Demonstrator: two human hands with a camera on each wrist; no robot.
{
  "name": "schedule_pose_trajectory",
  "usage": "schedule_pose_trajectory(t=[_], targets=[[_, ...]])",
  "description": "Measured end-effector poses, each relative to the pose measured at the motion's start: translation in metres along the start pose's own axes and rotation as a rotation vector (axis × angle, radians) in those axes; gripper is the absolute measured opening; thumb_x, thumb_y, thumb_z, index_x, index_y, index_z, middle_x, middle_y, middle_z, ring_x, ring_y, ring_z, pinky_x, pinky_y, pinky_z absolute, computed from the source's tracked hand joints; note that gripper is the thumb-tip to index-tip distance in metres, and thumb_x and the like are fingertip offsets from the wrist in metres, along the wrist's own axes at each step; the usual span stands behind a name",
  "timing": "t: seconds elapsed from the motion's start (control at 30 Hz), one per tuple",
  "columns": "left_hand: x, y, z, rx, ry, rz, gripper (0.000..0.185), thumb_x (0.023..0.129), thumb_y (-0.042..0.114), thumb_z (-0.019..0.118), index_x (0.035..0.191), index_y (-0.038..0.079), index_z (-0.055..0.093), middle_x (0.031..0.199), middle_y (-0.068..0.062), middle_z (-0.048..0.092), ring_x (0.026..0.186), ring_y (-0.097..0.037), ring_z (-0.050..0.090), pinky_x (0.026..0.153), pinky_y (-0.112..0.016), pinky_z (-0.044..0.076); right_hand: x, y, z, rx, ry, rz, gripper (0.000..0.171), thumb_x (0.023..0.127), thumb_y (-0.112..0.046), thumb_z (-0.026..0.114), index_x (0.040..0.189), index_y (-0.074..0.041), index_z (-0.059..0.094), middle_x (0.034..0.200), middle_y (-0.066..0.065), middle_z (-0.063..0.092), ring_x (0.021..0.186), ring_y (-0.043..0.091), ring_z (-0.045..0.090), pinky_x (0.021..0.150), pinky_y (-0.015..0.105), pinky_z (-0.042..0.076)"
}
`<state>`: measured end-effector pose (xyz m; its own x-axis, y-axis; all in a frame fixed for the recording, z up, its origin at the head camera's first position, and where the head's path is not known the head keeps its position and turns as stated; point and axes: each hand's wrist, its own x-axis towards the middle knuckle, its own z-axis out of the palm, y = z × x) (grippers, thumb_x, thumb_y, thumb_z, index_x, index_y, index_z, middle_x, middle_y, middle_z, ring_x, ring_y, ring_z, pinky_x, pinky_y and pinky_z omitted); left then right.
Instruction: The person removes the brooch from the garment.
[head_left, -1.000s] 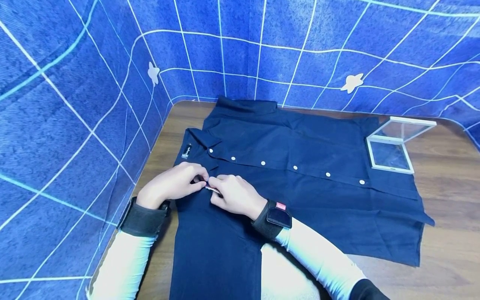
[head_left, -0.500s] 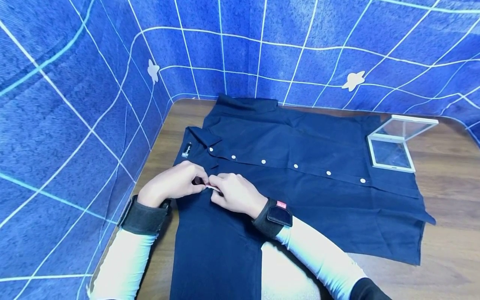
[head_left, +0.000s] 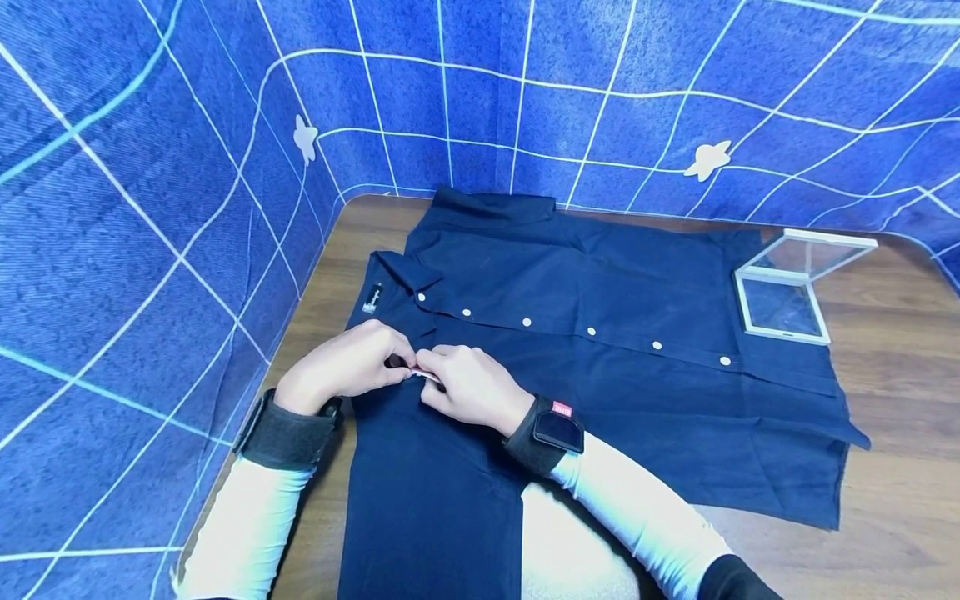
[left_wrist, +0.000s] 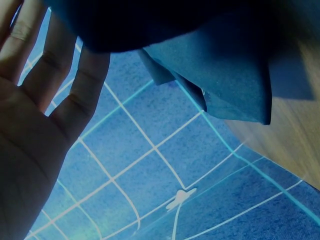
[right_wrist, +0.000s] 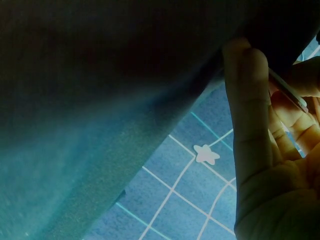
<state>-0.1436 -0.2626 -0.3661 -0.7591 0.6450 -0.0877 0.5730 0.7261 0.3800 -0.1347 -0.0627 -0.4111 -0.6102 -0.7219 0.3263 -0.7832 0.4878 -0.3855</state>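
The left hand (head_left: 343, 367) and the right hand (head_left: 472, 385) are meeting fingertip to fingertip on the dark navy button-up shirt (head_left: 600, 367), which is lying spread flat across the brown wooden table (head_left: 892, 417), its collar toward the left. Both hands' fingers are curling inward; the right hand is pinching a small thin silvery metal piece (head_left: 427, 377) against the fabric just below the collar, and the left hand is pinching the cloth beside it. The right wrist view is showing that thin piece (right_wrist: 289, 90) lying between the fingers (right_wrist: 252, 125), which the head view barely resolves. Only the head view is showing the clear square plastic case (head_left: 787, 287) standing open near the shirt's hem.
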Motion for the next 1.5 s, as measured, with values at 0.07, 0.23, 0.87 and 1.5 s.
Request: schedule_pose_trajectory(t=[0.07,0.23,0.87,1.5], targets=[[0.0,0.0005,-0.0004,0.001,-0.005,-0.005,0.005,0.087,0.009,0.072,0.087,0.01,0.077,0.086,0.003,0.074,0.078,-0.011,0.064,0.073,-0.03,0.053,0.0,-0.0001,0.0002,0.002,0.002,-0.001,0.008,0.083,-0.012,0.061,0.08,-0.015,0.054,0.071,-0.005,0.051,0.057,0.006,0.05,0.051,0.019,0.037],[0.0002,0.0003,0.0001,0.013,-0.004,-0.002,0.006,0.086,0.008,0.072,0.086,0.011,0.077,0.086,0.003,0.074,0.078,-0.012,0.064,0.073,-0.03,0.053,0.0002,-0.0001,0.0017,-0.003,-0.002,0.001,0.009,0.083,-0.012,0.062,0.08,-0.015,0.054,0.071,-0.005,0.051,0.057,0.006,0.05,0.051,0.019,0.037],[0.001,-0.0003,0.0003,-0.001,0.016,0.043,0.008,0.087,0.009,0.072,0.083,0.014,0.077,0.084,0.005,0.074,0.074,-0.009,0.063,0.069,-0.027,0.052,0.0,-0.0004,0.0027,-0.013,0.004,-0.001,0.008,0.082,-0.01,0.061,0.081,-0.013,0.054,0.067,-0.006,0.049,0.056,0.006,0.049,0.05,0.018,0.034],[0.001,-0.001,0.0,-0.015,0.002,0.004,0.009,0.088,0.007,0.07,0.086,0.012,0.077,0.087,0.002,0.074,0.077,-0.01,0.064,0.072,-0.03,0.053,0.0008,-0.0023,0.0019,0.02,-0.013,0.047,0.016,0.081,-0.013,0.062,0.074,-0.016,0.048,0.065,-0.008,0.044,0.055,0.005,0.046,0.049,0.017,0.031]])
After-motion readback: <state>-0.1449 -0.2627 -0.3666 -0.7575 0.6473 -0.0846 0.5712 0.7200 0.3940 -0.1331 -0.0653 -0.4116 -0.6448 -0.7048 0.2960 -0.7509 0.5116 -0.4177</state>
